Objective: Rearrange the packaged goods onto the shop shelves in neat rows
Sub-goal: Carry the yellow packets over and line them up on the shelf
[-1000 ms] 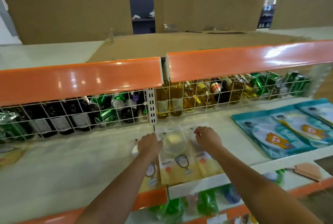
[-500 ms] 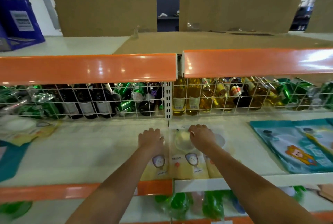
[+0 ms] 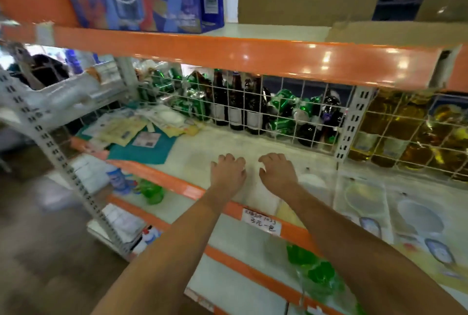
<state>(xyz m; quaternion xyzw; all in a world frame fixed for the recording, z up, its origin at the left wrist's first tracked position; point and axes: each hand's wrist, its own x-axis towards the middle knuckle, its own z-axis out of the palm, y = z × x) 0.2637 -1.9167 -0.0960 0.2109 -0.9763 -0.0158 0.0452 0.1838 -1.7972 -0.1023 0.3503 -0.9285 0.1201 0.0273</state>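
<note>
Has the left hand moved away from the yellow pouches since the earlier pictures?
Yes. The left hand now lies on bare shelf, left of the white upright post; before it rested on a pouch below that post.

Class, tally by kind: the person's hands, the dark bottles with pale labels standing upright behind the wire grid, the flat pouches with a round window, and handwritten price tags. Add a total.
Hands: 2 (left hand, right hand)
Upright dark bottles: 3
Pouches with a round window: 3
Handwritten price tag: 1
Total: 9
</note>
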